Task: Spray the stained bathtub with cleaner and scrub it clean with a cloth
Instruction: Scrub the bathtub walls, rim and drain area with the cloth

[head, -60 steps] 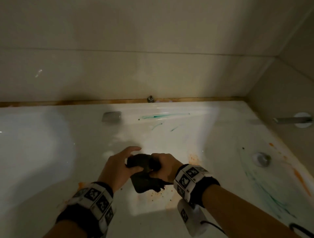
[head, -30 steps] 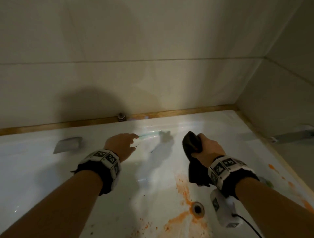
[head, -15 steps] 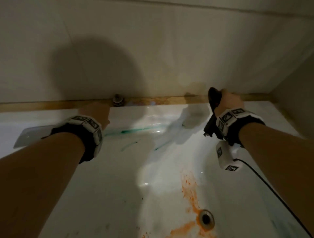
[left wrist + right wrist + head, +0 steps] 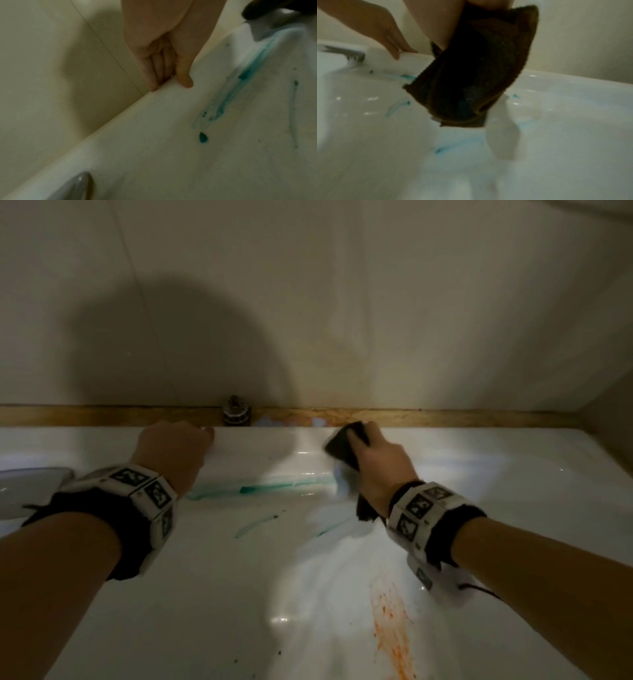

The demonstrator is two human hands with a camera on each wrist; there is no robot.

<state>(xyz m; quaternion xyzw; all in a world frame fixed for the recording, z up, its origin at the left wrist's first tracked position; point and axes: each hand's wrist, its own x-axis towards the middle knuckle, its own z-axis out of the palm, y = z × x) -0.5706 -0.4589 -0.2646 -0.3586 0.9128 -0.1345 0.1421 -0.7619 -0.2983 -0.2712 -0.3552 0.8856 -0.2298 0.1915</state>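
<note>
The white bathtub (image 4: 205,594) has a green streak (image 4: 270,489) (image 4: 247,75) along its far inner wall and an orange stain (image 4: 390,635) on its floor. My right hand (image 4: 376,463) grips a dark cloth (image 4: 342,451) (image 4: 471,81) and presses it on the far wall at the streak's right end. A pale green smear spreads below the cloth. My left hand (image 4: 171,453) (image 4: 169,79) rests on the far rim left of the streak, fingers straight on the ledge and thumb over its inner edge. No spray bottle is in view.
A wooden strip (image 4: 445,417) runs between the rim and the tiled wall (image 4: 342,302), with a small metal fitting (image 4: 235,414) on it between my hands. A grey metal grab handle (image 4: 30,484) (image 4: 80,185) sits on the far wall at the left.
Both hands have reached from the tub's middle to its far side. The left hand has settled on the rim. The right hand has brought the cloth down onto the wall by the streak.
</note>
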